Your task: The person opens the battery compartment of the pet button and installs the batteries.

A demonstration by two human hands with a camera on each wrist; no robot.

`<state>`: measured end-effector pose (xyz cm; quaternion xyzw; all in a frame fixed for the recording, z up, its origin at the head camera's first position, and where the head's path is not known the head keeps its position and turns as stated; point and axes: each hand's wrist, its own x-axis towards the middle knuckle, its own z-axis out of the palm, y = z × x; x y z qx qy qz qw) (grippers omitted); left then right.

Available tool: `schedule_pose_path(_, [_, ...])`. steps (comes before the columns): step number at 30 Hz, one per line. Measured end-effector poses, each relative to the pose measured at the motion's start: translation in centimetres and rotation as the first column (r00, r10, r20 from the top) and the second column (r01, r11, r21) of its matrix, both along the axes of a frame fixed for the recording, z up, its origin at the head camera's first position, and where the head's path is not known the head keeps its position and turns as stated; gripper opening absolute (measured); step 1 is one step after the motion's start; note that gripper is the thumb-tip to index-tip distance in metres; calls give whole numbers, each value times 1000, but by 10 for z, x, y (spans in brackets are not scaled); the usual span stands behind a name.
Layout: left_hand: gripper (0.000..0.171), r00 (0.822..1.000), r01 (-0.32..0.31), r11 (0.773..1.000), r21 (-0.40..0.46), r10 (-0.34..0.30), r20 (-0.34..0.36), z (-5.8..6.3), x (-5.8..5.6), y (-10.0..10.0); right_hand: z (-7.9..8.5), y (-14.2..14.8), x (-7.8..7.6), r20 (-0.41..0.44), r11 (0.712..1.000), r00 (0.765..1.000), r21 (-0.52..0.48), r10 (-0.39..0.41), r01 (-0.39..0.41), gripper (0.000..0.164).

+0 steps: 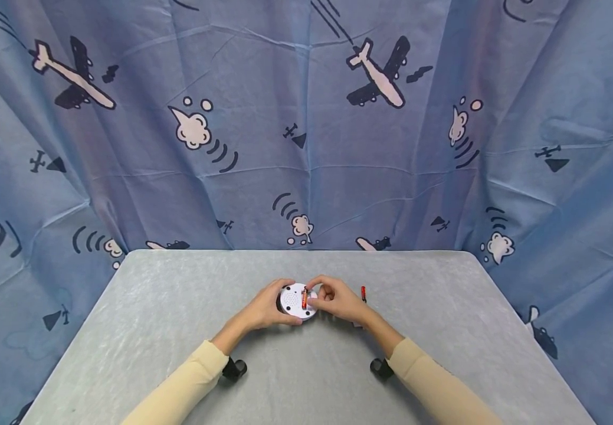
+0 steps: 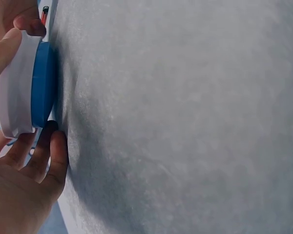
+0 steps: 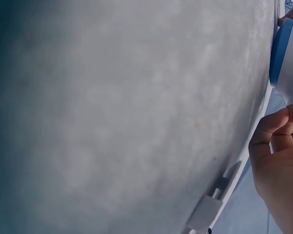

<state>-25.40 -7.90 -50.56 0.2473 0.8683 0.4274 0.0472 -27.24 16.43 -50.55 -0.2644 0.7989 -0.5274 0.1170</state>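
A round white device (image 1: 291, 300) with a blue underside (image 2: 44, 85) is held by my left hand (image 1: 265, 308), its thumb and fingers spread round the rim. The white face, with dark feet and a patch of small holes, is turned up. A red battery (image 1: 304, 299) lies at the slot in that face. My right hand (image 1: 338, 300) has its thumb and index finger at this battery, pinching it at the device's right side. In the right wrist view, the right hand's (image 3: 283, 151) curled fingers are beside the device's white edge (image 3: 292, 68), and the battery is mostly hidden.
Another red battery (image 1: 363, 291) lies on the table just beyond the right wrist. A small whitish plastic piece (image 3: 205, 212) lies near that wrist. The grey cloth-covered table (image 1: 168, 307) ends at a patterned blue curtain (image 1: 253, 195).
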Motion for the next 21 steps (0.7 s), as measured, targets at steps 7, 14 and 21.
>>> schedule_pose_path(7, [88,1000,-3,1000,-5,3,-8,0,0,1,0,1,-2,-7,999,999,-6,33,-33,30])
schedule_pose_path(14, [87,1000,-8,1000,-4,8,-3,-2,-1,1,1,1,-3,24,1000,1000,1,18,-18,30])
schedule_pose_path(21, [87,1000,-15,1000,-14,15,-13,-2,-2,1,0,0,-4,-2,999,999,-20,37,-38,28])
